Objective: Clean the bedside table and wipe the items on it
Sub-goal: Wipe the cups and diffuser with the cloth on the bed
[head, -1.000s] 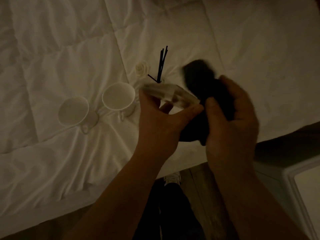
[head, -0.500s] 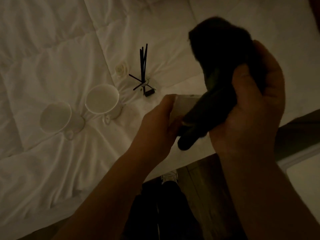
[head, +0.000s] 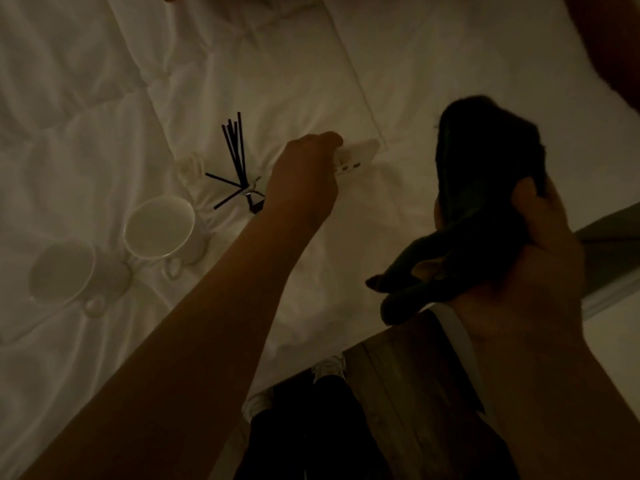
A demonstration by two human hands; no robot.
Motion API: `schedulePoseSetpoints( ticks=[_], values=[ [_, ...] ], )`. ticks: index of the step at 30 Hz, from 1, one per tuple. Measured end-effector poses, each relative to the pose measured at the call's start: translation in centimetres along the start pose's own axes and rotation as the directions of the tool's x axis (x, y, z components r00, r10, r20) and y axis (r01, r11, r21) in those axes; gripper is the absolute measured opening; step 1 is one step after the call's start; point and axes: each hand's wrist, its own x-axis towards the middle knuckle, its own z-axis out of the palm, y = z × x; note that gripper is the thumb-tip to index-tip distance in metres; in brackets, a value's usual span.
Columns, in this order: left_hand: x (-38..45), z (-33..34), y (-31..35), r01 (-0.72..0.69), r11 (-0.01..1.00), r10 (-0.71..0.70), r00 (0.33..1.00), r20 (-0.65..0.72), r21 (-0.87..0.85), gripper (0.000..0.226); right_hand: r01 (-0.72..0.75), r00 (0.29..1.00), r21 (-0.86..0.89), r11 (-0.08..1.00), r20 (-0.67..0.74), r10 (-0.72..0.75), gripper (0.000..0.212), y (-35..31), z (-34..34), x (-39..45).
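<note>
White quilted bedding (head: 104, 98) fills the dim head view. On it, the left hand (head: 304, 174) pinches a small pale item (head: 356, 157), beside black sticks (head: 235, 150) and two white cups (head: 159, 230). Nearer, the right hand (head: 526, 265) grips a dark cloth (head: 485, 174).

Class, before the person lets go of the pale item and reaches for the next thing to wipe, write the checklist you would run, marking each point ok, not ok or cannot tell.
1. Pale item down on the bedspread: cannot tell, the left hand holds it low over the cover.
2. Landing spot free of other things: ok.
3. Dark cloth ready in the right hand: ok, gripped.
4. Two white cups upright, clear of the arm: ok.
5. Bundle of black sticks away from the left wrist: not ok, right beside it.
</note>
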Motion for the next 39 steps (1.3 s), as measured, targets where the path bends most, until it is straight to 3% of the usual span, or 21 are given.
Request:
schedulePoseSetpoints(
  ticks=[3, 6, 10, 12, 14, 17, 20, 23, 24, 28, 32, 35, 37, 39],
  values=[
    [-0.2, 0.7, -0.7, 0.042, 0.998, -0.044, 0.997, 0.064, 0.035, 0.049, -0.005, 0.997, -0.071, 0.997, 0.075, 0.011, 0.042, -0.1, -1.8, 0.3],
    [-1.8, 0.0, -0.8, 0.025, 1.000, -0.026, 0.998, 0.057, 0.002, 0.053, 0.010, 1.000, -0.095, 0.995, 0.001, -0.010, 0.040, 0.1, -1.9, 1.3],
    [-5.4, -2.5, 1.3, -0.009, 0.980, 0.013, 1.000, 0.019, -0.201, 0.046, -0.029, 0.999, -0.082, 0.996, 0.034, 0.032, 0.039, 0.4, -1.3, 0.7],
    [-7.3, -4.7, 2.7, 0.035, 0.915, -0.031, 0.999, 0.016, -0.402, 0.032, -0.017, 0.996, -0.098, 0.995, 0.082, 0.025, 0.041, 0.7, 0.0, -0.1],
    [-9.0, -7.2, 4.1, 0.096, 0.780, -0.054, 0.995, 0.086, -0.618, 0.018, 0.009, 0.991, -0.113, 0.994, 0.136, 0.006, 0.041, 1.0, 1.3, -1.4],
    [-11.0, -11.4, 5.5, 0.237, 0.593, -0.052, 0.965, 0.257, -0.770, 0.030, 0.074, 0.944, -0.195, 0.978, 0.329, -0.005, 0.039, 0.9, 4.0, -4.2],
    [-12.7, -16.2, 5.3, 0.365, 0.470, -0.102, 0.927, 0.361, -0.804, 0.046, 0.130, 0.849, -0.318, 0.939, 0.526, 0.061, 0.038, 0.1, 6.7, -8.1],
    [-15.7, -21.6, 4.5, 0.445, 0.217, -0.076, 0.895, 0.440, -0.869, 0.045, 0.246, 0.759, -0.458, 0.854, 0.639, 0.125, 0.044, -0.7, 9.0, -12.7],
    [-16.6, -22.7, 4.3, 0.435, 0.185, -0.080, 0.900, 0.428, -0.881, 0.040, 0.277, 0.743, -0.487, 0.828, 0.655, 0.137, 0.048, -0.9, 9.5, -13.8],
    [-22.4, -29.1, 3.3, 0.284, 0.291, -0.271, 0.940, 0.206, -0.913, 0.023, 0.365, 0.669, -0.650, 0.666, 0.681, 0.298, 0.063, -1.3, 13.3, -19.8],
    [-29.1, -35.6, 2.2, 0.215, 0.394, -0.402, 0.915, 0.043, -0.893, 0.023, 0.446, 0.473, -0.728, 0.521, 0.686, 0.553, 0.038, -1.6, 17.1, -25.1],
    [-34.7, -40.4, 1.6, 0.184, 0.424, -0.510, 0.858, -0.066, -0.887, 0.020, 0.408, 0.304, -0.752, 0.518, 0.647, 0.700, 0.029, -1.2, 20.2, -30.2],
    [-38.6, -42.9, 1.0, 0.152, 0.362, -0.606, 0.788, -0.108, -0.920, 0.025, 0.327, 0.188, -0.793, 0.514, 0.588, 0.787, 0.032, -0.4, 22.3, -33.5],
    [-43.8, -45.0, 0.0, 0.086, 0.304, -0.703, 0.693, -0.162, -0.949, 0.029, 0.327, 0.055, -0.794, 0.512, 0.557, 0.829, 0.018, 1.2, 24.1, -37.7]
  ],
)
